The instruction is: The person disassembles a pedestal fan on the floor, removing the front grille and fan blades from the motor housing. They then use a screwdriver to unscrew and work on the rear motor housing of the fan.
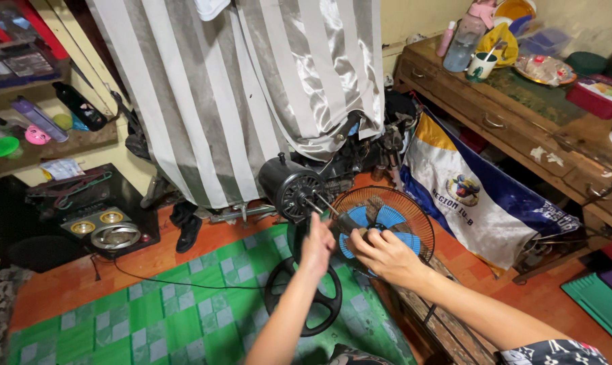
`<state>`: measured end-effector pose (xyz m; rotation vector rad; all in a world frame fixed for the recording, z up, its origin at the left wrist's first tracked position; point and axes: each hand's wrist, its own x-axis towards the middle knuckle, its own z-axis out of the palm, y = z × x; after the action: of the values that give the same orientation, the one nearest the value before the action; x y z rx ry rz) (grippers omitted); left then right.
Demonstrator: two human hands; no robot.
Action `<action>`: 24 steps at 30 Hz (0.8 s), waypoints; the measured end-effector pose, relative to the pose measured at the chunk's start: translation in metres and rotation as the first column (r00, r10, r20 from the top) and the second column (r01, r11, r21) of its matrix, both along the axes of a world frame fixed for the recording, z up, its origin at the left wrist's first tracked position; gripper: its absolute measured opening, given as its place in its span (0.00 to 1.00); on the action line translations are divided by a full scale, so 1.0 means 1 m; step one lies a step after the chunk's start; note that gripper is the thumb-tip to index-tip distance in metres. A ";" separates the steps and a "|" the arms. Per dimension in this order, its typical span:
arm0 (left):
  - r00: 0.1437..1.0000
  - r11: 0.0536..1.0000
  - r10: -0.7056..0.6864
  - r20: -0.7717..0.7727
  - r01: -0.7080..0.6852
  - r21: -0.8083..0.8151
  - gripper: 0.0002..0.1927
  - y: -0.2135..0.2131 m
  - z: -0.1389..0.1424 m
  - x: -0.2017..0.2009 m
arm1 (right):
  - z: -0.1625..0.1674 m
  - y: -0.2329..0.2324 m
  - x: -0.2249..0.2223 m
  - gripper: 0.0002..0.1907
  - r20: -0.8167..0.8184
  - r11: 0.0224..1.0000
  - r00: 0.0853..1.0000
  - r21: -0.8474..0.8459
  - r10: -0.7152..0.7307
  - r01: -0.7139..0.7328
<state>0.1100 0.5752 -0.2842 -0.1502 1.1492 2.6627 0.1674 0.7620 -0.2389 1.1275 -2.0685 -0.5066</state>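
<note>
A stand fan lies tipped in the middle of the room. Its black motor (289,187) has a bare metal shaft pointing toward me. My left hand (317,245) is raised beside that shaft, fingers together, apparently holding nothing. My right hand (385,255) grips the hub of the blue fan blade (385,220), which sits inside the round wire guard (400,203). The fan's black round base (304,297) lies on the floor below my left forearm.
A striped grey and white curtain (252,88) hangs behind the fan. A wooden desk (522,115) with bottles, a mug and dishes stands at right, a blue, white and yellow flag (481,196) draped under it. Green checkered mat (150,318) covers the floor; a black speaker box (96,216) sits left.
</note>
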 end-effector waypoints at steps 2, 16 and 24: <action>0.997 0.998 -0.066 0.048 0.066 -0.010 0.25 0.011 -0.005 0.006 | -0.003 0.000 -0.001 0.20 0.023 1.000 1.000 -0.016 -0.001 0.001; 0.981 0.951 -0.192 0.011 0.184 0.247 0.21 0.035 -0.002 0.015 | 0.006 -0.016 0.013 0.28 0.237 0.859 0.968 -0.510 0.079 0.054; 0.980 0.957 -0.185 0.072 0.163 0.239 0.23 0.033 0.007 0.020 | -0.017 -0.033 0.032 0.29 0.573 0.376 0.819 -0.751 -0.038 0.543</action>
<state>0.1297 0.6078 -0.2776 -0.1243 0.7765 2.5774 0.1997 0.7286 -0.2559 0.1564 -2.4192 0.8180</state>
